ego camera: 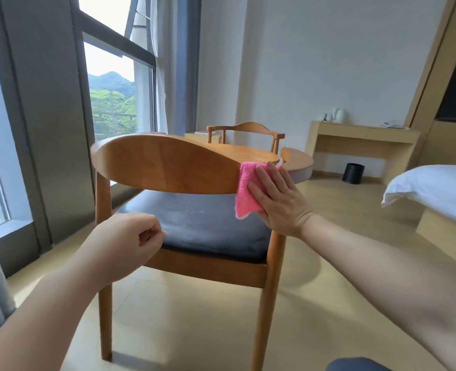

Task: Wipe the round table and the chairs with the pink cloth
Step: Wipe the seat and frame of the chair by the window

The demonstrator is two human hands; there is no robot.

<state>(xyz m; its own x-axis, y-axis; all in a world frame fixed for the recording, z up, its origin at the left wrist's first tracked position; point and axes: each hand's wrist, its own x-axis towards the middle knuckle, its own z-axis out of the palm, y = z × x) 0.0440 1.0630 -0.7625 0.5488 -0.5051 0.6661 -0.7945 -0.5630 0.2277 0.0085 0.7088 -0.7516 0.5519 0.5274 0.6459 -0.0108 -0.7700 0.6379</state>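
A wooden chair (165, 167) with a grey seat cushion stands right in front of me, its curved backrest facing me. My right hand (277, 199) lies flat with straight fingers and presses the pink cloth (245, 191) against the right end of that backrest. My left hand (130, 236) hovers in front of the seat, fingers curled, holding nothing. Behind the chair is the round wooden table (251, 153), and a second wooden chair (245, 132) stands at its far side.
A tall window (111, 95) with grey curtains fills the left. A bed (436, 194) with white bedding stands at right. A wooden wall desk (363, 135) with a kettle is at the back, a black bin (353, 173) on the floor below it.
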